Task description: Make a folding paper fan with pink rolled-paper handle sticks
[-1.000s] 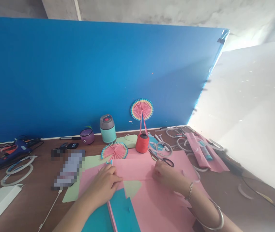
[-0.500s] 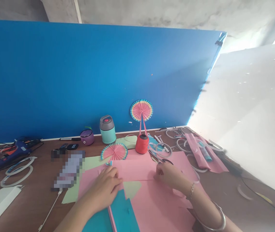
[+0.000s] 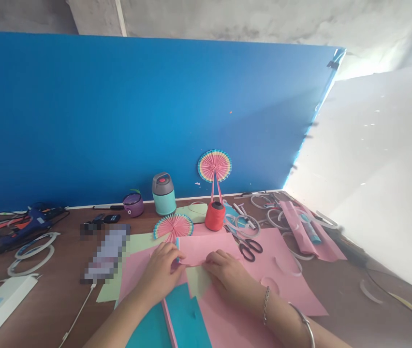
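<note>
My left hand (image 3: 162,270) is closed on the left end of a pink paper strip (image 3: 208,245), beside the strip's blue edge. My right hand (image 3: 228,273), fingers bent together, pinches the near edge of the same strip around its middle. Under both hands lie larger pink sheets (image 3: 242,324) and a pale green sheet (image 3: 198,281). A blue-green paper piece (image 3: 187,311) sits below my left hand. Black-handled scissors (image 3: 251,249) rest just beyond my right hand. Behind the strip lies a half-round pleated paper fan (image 3: 174,227).
A red thread spool (image 3: 214,216) stands in front of a round pleated fan (image 3: 214,166). A teal flask (image 3: 164,195), a purple pot (image 3: 133,205) and a blurred phone (image 3: 107,253) are to the left. White rings (image 3: 247,225) and a glue tube (image 3: 311,229) are at right.
My right hand has moved left along the strip, from its right end to around its middle. The scissors now show fully. My left hand stays at the left end.
</note>
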A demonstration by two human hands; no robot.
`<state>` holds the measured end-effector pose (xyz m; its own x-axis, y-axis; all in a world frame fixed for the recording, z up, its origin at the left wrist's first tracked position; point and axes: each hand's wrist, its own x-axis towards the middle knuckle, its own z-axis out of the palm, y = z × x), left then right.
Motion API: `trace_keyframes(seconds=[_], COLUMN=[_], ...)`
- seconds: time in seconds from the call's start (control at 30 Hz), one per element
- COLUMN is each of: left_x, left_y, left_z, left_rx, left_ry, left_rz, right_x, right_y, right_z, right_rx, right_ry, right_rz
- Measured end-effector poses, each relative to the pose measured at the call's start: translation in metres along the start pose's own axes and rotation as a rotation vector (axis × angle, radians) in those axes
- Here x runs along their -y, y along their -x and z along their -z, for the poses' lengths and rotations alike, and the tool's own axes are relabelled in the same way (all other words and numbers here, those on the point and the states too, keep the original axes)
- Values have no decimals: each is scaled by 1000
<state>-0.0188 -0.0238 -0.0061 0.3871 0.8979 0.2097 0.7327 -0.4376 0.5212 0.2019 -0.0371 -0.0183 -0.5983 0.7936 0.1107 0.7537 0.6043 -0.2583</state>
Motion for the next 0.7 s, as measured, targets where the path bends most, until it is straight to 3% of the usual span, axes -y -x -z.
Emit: trace_keyframes(seconds=[0.27,0.7], left_x=[1,3], left_y=[-3,-6], left_z=[-5,-10], left_rx=[-51,6], left_ry=[33,-104], left_rz=[133,245], right_x=[0,-2], right_y=[-1,-1], right_z=[1,-2], right_rx=[-38,-58], right_ry=[-31,-20], right_rz=[3,6])
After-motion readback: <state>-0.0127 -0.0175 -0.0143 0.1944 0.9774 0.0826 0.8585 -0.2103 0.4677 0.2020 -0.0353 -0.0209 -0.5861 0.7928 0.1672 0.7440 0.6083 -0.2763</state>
